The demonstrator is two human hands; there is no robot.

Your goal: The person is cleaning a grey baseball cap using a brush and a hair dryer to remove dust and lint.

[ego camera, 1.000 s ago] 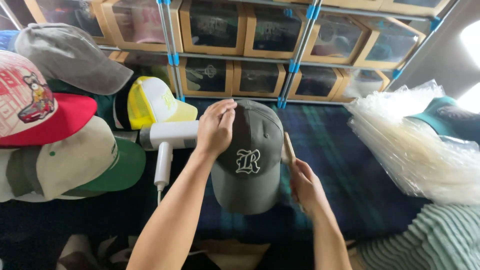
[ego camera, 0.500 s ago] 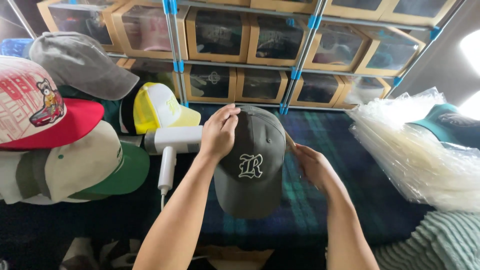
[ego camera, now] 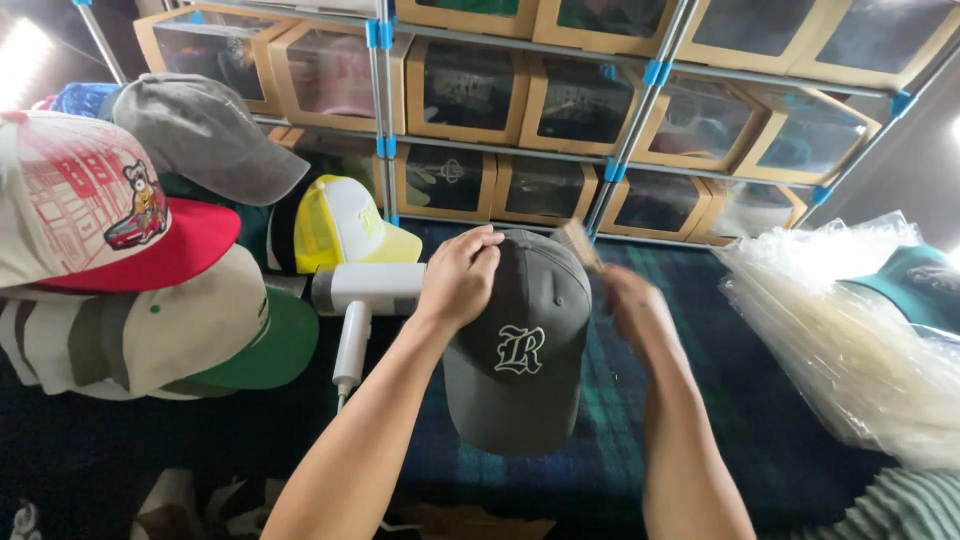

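The dark grey cap (ego camera: 520, 350) with a white embroidered letter lies on the plaid desk (ego camera: 780, 440). The left hand (ego camera: 460, 275) grips the cap's crown at its upper left edge. The right hand (ego camera: 630, 300), just right of the cap, is blurred, clenched around a small brush (ego camera: 578, 243).

You've got a metal rack (ego camera: 628, 130) with blue connectors along the back, stuffed with cardboard display boxes (ego camera: 468, 88) with clear fronts. The table's covered in a dark blue-green plaid cloth (ego camera: 760, 400). There's a bright light (ego camera: 22, 48) glaring in the top left corner.
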